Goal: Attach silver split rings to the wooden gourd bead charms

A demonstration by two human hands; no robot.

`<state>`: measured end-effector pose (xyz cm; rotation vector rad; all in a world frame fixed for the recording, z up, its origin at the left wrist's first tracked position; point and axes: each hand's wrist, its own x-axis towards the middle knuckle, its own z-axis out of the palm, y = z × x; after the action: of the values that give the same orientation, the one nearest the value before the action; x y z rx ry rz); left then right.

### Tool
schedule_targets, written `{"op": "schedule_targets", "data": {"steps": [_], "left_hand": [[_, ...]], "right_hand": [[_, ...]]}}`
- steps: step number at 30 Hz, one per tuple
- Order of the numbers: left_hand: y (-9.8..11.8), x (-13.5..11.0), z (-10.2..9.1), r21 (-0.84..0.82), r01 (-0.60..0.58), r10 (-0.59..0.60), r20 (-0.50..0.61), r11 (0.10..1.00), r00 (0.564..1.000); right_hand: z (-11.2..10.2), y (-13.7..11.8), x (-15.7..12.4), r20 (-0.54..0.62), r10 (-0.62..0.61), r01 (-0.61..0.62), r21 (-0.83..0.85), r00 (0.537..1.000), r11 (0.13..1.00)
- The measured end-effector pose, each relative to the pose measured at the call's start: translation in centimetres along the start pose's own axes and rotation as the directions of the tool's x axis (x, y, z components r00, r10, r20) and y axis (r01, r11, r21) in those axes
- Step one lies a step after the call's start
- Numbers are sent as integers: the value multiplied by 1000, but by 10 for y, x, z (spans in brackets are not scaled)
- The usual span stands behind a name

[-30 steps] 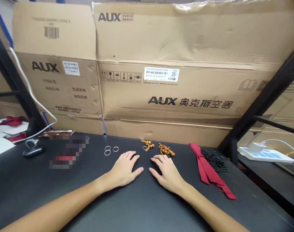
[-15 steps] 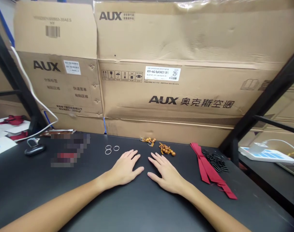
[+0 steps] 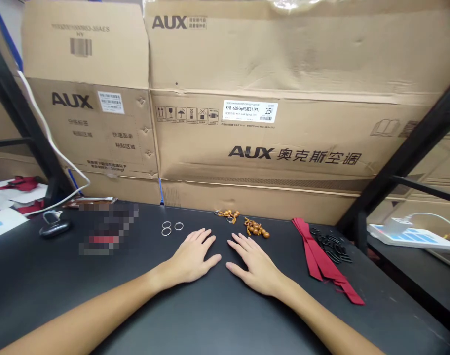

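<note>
My left hand point(image 3: 194, 255) lies flat on the black table point(image 3: 173, 315), fingers apart and holding nothing. Just beyond it to the left are three silver split rings point(image 3: 166, 231), two of them close together. My right hand point(image 3: 255, 261) also rests palm down with spread fingers, and nothing is in it. Past its fingertips lies a cluster of brown gourd-shaped beads point(image 3: 257, 229) on orange cord. A smaller bunch of similar beads point(image 3: 230, 214) with a ring sits farther back. Red ribbon strips point(image 3: 321, 261) lie to the right, beside a pile of black clips point(image 3: 330, 246).
Large cardboard boxes point(image 3: 254, 64) wall off the back edge. On the left are a black earbud-like case point(image 3: 55, 228), a white cable point(image 3: 49, 128) and a blurred-out item point(image 3: 110, 231). Black frame posts point(image 3: 402, 128) slope at both sides. A white power strip point(image 3: 413, 235) lies far right.
</note>
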<state>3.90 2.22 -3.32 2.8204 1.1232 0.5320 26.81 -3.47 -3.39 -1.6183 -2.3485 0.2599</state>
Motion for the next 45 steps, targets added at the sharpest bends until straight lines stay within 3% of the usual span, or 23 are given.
{"op": "schedule_targets", "data": {"steps": [32, 45], "left_hand": [[1, 0, 0, -1, 0, 0, 8, 1000, 1000], [1, 1, 0, 19, 62, -62, 23, 998, 998]], "right_hand": [[1, 1, 0, -14, -13, 14, 11, 1000, 1000], [2, 2, -1, -10, -13, 13, 8, 1000, 1000]]}}
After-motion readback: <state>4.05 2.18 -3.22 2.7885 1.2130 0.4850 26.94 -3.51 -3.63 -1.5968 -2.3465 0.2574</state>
